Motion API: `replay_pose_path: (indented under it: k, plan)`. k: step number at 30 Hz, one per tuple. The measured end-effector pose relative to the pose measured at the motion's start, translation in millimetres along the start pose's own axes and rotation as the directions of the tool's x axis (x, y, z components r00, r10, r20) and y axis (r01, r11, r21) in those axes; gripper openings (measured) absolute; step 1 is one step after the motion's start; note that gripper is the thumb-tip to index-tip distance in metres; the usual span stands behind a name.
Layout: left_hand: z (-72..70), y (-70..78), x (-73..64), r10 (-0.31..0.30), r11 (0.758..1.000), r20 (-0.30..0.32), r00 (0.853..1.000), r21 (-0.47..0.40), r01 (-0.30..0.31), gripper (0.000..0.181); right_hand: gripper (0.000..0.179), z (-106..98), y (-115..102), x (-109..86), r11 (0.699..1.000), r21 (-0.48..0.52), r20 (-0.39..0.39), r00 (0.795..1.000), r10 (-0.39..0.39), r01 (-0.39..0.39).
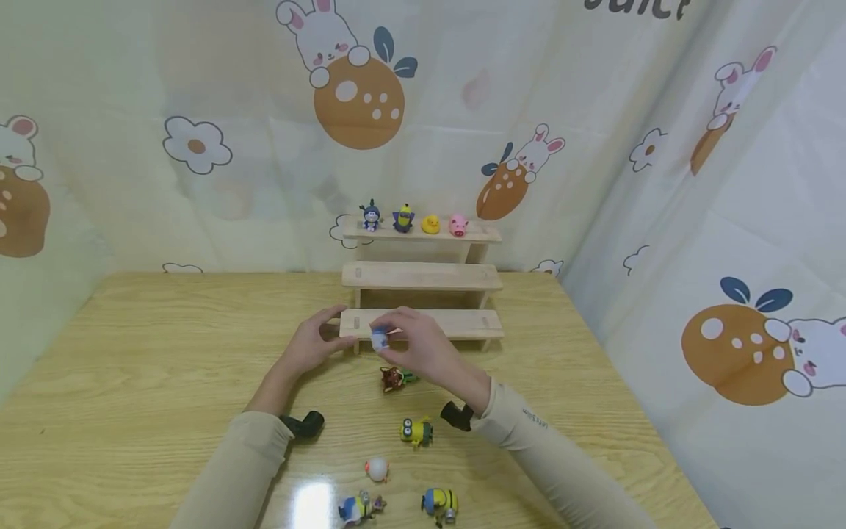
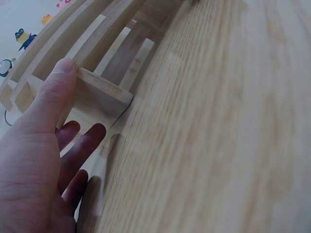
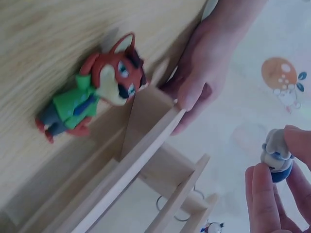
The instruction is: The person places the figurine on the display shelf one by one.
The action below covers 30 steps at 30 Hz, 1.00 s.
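Note:
In the head view, a three-step wooden stand (image 1: 423, 276) rests on the table. My left hand (image 1: 313, 345) grips the left end of its lowest step; in the left wrist view the thumb (image 2: 60, 80) lies on the step's edge. Between thumb and fingers, my right hand (image 1: 426, 345) pinches a small white-and-blue figurine (image 3: 277, 153) just in front of that step. A fox figurine (image 3: 97, 92) in a green shirt lies on the table below the right hand. On the top step stand a dark blue figurine (image 1: 371, 217), a purple-and-yellow one (image 1: 402, 219), a yellow duck (image 1: 431, 225) and a pink pig (image 1: 458, 225).
Nearer me on the table (image 1: 165, 367) lie a yellow minion figurine (image 1: 415, 432), a round white figurine (image 1: 377, 469), a blue-and-yellow figurine (image 1: 357, 508) and another minion figurine (image 1: 441, 502). A printed curtain (image 1: 264, 198) hangs behind the stand and along the right side.

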State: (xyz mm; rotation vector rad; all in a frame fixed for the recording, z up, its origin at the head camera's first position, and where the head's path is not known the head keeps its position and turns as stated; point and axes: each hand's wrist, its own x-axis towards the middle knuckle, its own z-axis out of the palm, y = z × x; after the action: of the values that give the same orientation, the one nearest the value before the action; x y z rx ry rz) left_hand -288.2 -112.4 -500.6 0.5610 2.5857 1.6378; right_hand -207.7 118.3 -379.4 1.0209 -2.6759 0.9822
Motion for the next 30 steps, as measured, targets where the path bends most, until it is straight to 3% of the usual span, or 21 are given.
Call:
replay_pose_path:
  k: [5, 9, 14, 16, 20, 23, 24, 27, 30]
  plan:
    - [0.2, -1.7, 0.7, -0.010, 1.000, 0.001, 1.000, 0.010, 0.010, 0.079, 0.040, -2.3, 6.4, 3.5, 0.997, 0.005, 0.013, 0.997, 0.079, -0.079]
    - [0.0, -1.9, 1.1, -0.007, 1.000, 0.003, 1.000, 0.002, 0.007, 0.078, 0.043, -0.2, 13.8, 5.8, 0.995, 0.011, -0.005, 0.995, 0.096, -0.096]
    - [-0.2, -2.5, 2.0, 0.000, 1.000, 0.001, 1.000, -0.002, 0.000, 0.078, 0.031, 2.4, 24.5, 8.1, 0.986, 0.132, -0.034, 0.994, 0.105, -0.100]
    - [-0.1, -2.4, 2.4, 0.002, 1.000, -0.003, 1.000, 0.007, -0.002, 0.078, 0.027, 3.0, 28.4, 9.5, 0.967, 0.219, -0.032, 0.990, 0.137, -0.127]
    - [0.0, -2.5, 2.5, 0.002, 1.000, -0.005, 1.000, 0.015, -0.002, 0.078, 0.030, 3.8, 34.7, 12.5, 0.892, 0.384, 0.017, 0.968, 0.250, -0.237]
    - [0.3, -2.6, 2.1, 0.003, 1.000, 0.002, 1.000, 0.005, -0.003, 0.079, 0.031, 3.7, 36.6, 14.6, 0.841, 0.448, 0.051, 0.948, 0.315, -0.304]
    - [0.2, -2.6, 2.0, 0.004, 1.000, 0.003, 1.000, 0.002, -0.004, 0.079, 0.030, 3.8, 37.3, 15.4, 0.837, 0.446, 0.053, 0.943, 0.329, -0.317]
    - [0.3, -2.6, 1.9, 0.002, 1.000, 0.001, 1.000, 0.001, -0.002, 0.079, 0.027, 4.0, 39.2, 18.6, 0.851, 0.410, 0.036, 0.938, 0.344, -0.327]
    - [0.3, -2.7, 2.0, -0.006, 1.000, -0.007, 1.000, 0.001, 0.006, 0.077, 0.026, 3.8, 40.9, 22.2, 0.891, 0.323, -0.001, 0.942, 0.336, -0.318]
